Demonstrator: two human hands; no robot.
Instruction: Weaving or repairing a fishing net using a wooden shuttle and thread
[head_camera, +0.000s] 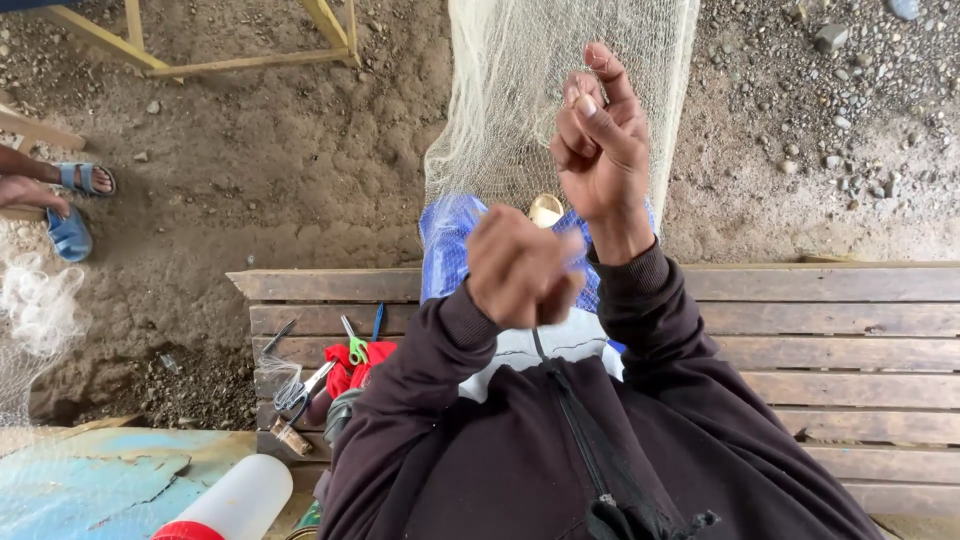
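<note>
Head view: the right hand (600, 140) is raised, its fingers (578, 130) pinched together on the pale fishing net (510, 90) hanging ahead. The left hand (522, 268) is a closed fist below it, above the slatted wooden counter (800, 330).

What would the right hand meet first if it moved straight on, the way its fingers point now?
Probably the pale fine-mesh fishing net hanging right behind the right hand; its raised fingers already overlap the mesh, though depth is unclear from above.
</note>
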